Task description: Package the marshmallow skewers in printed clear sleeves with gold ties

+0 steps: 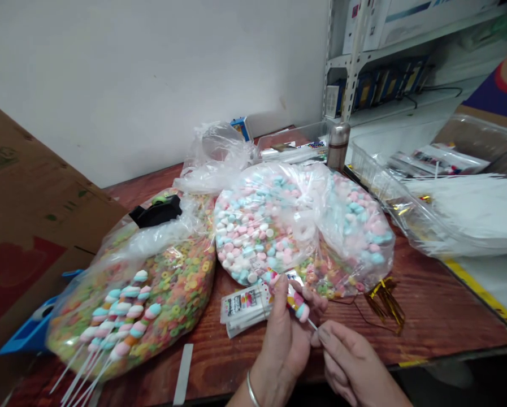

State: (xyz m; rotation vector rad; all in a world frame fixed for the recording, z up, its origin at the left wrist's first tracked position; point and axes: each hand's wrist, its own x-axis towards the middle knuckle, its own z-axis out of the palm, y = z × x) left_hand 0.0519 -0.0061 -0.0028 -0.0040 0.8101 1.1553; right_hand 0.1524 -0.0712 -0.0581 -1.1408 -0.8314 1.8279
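My left hand (287, 333) is closed round a candy skewer (300, 308), a thin white stick threaded with pink, blue and white marshmallow pieces. My right hand (349, 362) pinches the bare lower end of that stick with thumb and forefinger. Both hands hover over the wooden table (431, 316) near its front edge, just in front of a clear bag of pastel marshmallows (278, 226). A small stack of clear printed packets (245, 308) lies right beside my left hand.
A large bag of coloured ring candy (168, 282) lies at left with several finished skewers (117, 316) on top. Gold twist ties (386, 302) lie right of the hands. Clear bins (431, 169), a metal bottle (338, 146), shelving and a cardboard box (33, 215) surround the table.
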